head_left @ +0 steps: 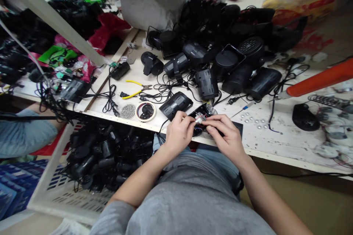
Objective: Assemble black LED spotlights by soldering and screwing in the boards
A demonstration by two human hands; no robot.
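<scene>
Left hand (pixel 178 133) and right hand (pixel 228 136) pinch a white part (pixel 199 120) at an open black housing (pixel 203 109), just below-right of frame centre; yellow-handled pliers (pixel 142 87) lie left of centre. A crate (pixel 52 205) sits lower left.

The wearer's two hands (pixel 179 133), one pair of yellow pliers (pixel 143 87), one cream ring (pixel 137 112), one orange tool (pixel 320 79)

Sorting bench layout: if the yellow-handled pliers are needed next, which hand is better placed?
Probably left: the left hand is nearer the pliers, which lie on its side; the right hand is farther. Both hands are at the small white part.
</scene>
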